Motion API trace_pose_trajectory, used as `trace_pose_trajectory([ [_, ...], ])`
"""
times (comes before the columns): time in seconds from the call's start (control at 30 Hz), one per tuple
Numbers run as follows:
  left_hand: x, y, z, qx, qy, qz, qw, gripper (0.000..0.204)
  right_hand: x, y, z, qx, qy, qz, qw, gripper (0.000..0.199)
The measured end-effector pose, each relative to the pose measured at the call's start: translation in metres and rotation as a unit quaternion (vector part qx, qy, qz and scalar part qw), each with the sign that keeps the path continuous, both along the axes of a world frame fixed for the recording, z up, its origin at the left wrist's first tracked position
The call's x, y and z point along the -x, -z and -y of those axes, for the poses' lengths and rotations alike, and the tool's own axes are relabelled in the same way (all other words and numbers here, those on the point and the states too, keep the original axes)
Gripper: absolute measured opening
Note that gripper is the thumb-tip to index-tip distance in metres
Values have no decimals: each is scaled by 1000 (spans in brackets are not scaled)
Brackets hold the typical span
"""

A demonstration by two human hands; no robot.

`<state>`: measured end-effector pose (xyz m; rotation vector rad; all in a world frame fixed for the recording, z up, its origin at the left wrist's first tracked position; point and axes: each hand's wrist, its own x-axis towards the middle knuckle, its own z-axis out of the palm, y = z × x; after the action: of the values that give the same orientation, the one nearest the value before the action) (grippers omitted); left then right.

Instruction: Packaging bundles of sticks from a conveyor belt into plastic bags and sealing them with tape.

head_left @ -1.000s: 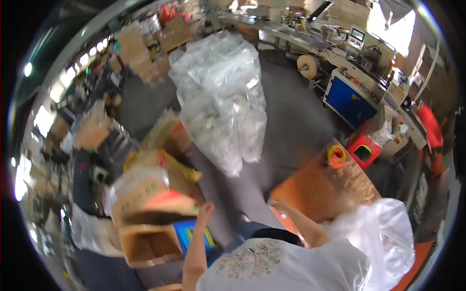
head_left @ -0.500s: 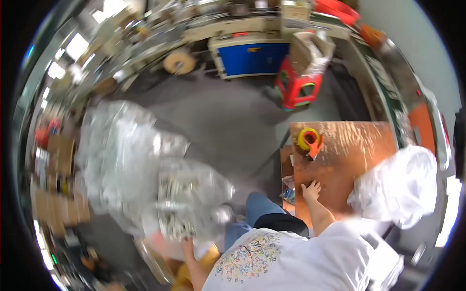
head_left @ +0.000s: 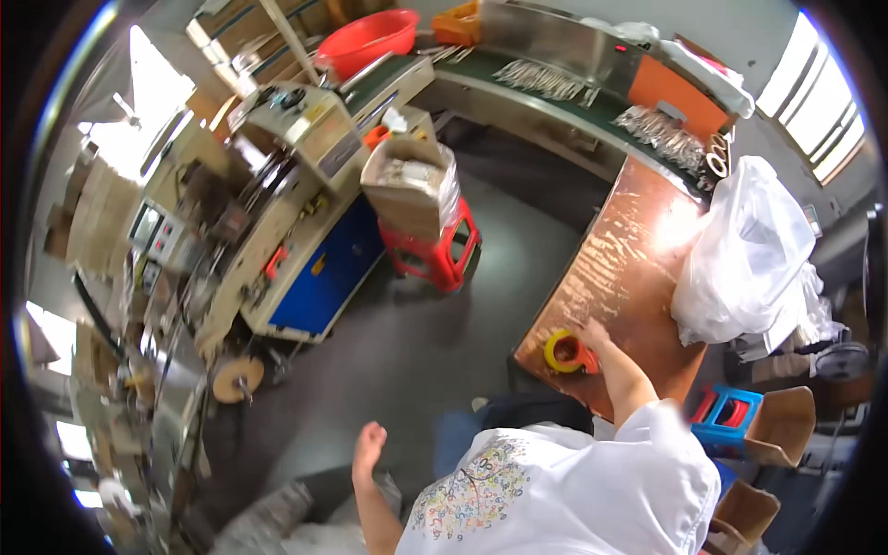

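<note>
I count two hands of mine: my left hand (head_left: 368, 450) near the bottom, held free in the air, and my right hand (head_left: 592, 333) on the brown table (head_left: 638, 259). One yellow tape roll (head_left: 562, 351) lies just beside that hand. To the right sits one big clear plastic bag (head_left: 749, 254). One red stool (head_left: 435, 254) stands farther left, bearing one cardboard box (head_left: 407, 185). Far off, one red basin (head_left: 365, 39). One blue stool (head_left: 729, 416) near right.

A red stool (head_left: 435, 254) bearing a cardboard box (head_left: 407, 185) is seen on the grey floor, a red basin (head_left: 368, 39) is set on the packing machine (head_left: 277, 185), and a large clear plastic bag (head_left: 754, 250) is slumped beside a blue stool (head_left: 726, 416).
</note>
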<state>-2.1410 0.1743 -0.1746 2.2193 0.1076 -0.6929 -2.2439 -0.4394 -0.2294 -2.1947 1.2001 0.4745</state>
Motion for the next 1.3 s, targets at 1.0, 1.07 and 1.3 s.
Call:
trace_pose_trajectory([
  [1.0,-621,-33,830,114,448,-88,883,47,-422,48,506,2,231,266,936,23],
  [1.07,-691,-17,871,65,395,-45,915,47,-481,28,565,91,211,211,950,26],
  [1.3,-964,65,1049,-20,290,271,917,51,-582,30,719,139,375,194,896,47],
])
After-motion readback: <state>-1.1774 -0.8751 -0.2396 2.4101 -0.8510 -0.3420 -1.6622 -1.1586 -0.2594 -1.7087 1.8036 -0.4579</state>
